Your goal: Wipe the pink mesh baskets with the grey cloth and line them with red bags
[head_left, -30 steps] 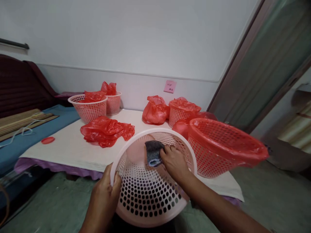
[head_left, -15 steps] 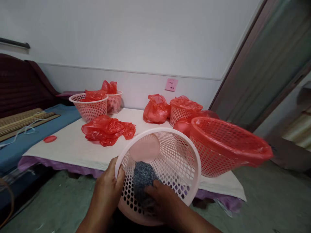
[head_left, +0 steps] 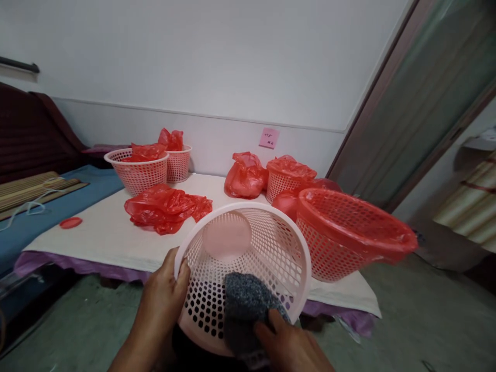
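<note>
A pale pink perforated plastic basket (head_left: pixel 228 240) is tipped toward me at the table's front edge. My left hand (head_left: pixel 170 284) grips its rim on the left side, thumb inside and fingers outside. In my right hand (head_left: pixel 287 338) is a grey-blue speckled cloth (head_left: pixel 250 297), pinched between thumb and fingers at the basket's lower right inner wall. The cloth hangs down over the near rim. The basket's smooth round bottom shows at the far end of its inside.
A basket lined with a red plastic bag (head_left: pixel 349 227) stands close on the right. Behind are a red bag bundle (head_left: pixel 246 178) and a covered basket (head_left: pixel 284 181). Crumpled red bags (head_left: pixel 166 206), a red ring (head_left: pixel 71 222) and two baskets (head_left: pixel 141 175) are on the left of the white-covered table (head_left: pixel 104 243).
My right hand has drawn the cloth from the basket's lower middle toward the right and toward me. More of the cloth shows. My left hand keeps its hold on the rim.
</note>
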`<state>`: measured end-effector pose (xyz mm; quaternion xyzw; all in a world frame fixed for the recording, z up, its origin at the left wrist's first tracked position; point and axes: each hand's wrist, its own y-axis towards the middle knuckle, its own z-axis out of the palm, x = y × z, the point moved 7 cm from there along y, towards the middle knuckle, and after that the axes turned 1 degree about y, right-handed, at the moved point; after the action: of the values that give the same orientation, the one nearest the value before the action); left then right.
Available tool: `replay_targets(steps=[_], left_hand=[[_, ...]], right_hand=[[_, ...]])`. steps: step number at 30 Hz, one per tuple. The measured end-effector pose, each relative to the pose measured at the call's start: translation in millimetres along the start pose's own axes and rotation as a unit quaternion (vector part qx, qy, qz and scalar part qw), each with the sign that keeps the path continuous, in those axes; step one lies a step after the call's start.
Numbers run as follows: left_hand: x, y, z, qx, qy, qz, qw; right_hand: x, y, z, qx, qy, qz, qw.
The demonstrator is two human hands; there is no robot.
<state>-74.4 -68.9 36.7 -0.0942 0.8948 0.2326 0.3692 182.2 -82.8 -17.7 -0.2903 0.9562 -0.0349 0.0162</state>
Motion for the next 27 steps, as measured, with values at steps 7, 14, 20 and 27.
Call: replay_targets(steps=[7, 14, 20, 27], left_hand=[[-1.8, -4.6, 4.3, 0.023, -0.023, 0.012, 0.999], [-22.5, 8.4, 1.2, 0.059, -0.054, 0.009, 0.997], [-13.3, 10.8, -16.1, -0.005, -0.122, -0.038, 0.992], [28.3, -46.1, 20.1, -0.030, -0.213, -0.173, 0.961]], right_hand=[[-79.2, -2.8, -53.3, -0.192, -0.052, 0.150, 0.968], [-116.4, 6.7, -35.2, -0.237, 0.264, 0.215, 0.910], [-94.8, 17.7, 28.7, -0.220, 0.591, 0.232, 0.741], [-18.7, 20.7, 74.5, -0.177, 0.797, 0.233, 0.529]])
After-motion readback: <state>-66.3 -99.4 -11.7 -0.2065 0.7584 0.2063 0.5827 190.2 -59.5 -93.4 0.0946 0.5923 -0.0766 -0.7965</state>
